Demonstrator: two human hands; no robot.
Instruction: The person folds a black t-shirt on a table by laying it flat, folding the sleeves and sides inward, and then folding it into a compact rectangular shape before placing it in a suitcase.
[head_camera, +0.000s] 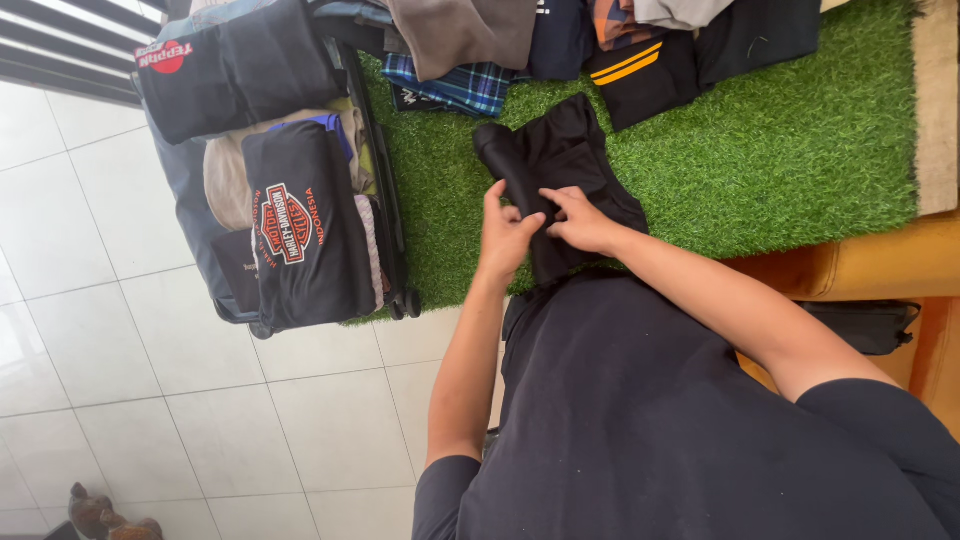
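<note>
At the left edge, an open suitcase (390, 200) lies half on the white tiled floor (100, 330). It is packed with folded dark shirts (300, 230), the top ones with printed chest designs.

To its right, a green turf mat (780, 150) carries a row of folded clothes (600, 40) along its far edge: a plaid piece, a grey piece, dark pieces with orange stripes.

A black garment (560, 160) lies on the mat in front of the person, part rolled or folded at its far end.

The left hand (505, 235) pinches the near part of the garment, grip narrow on the cloth. The right hand (580, 220) presses on the same area, fingers flat and touching the fabric.

Judged step: folding is in hand, about midway. The next move calls for both hands to keep the fold edges aligned and flat.
</note>
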